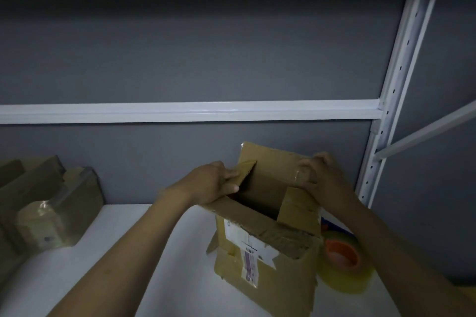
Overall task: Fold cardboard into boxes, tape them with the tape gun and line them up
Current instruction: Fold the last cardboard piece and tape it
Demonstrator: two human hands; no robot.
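A worn brown cardboard box point(268, 252) with a torn white label stands on the white shelf point(108, 260), its top open and flaps raised. My left hand point(216, 183) grips the left side flap near its top. My right hand point(324, 175) grips the right side flap, where clear tape shines. The far flap point(273, 159) stands upright between both hands. The tape gun point(340, 257), with an orange core and a clear tape roll, lies on the shelf just right of the box, partly hidden by my right forearm.
Several taped cardboard boxes point(46, 211) sit in a row at the left end of the shelf. A white shelf beam point(180, 112) runs across behind, and a perforated white upright point(378, 141) stands at the right. The wall is dark grey.
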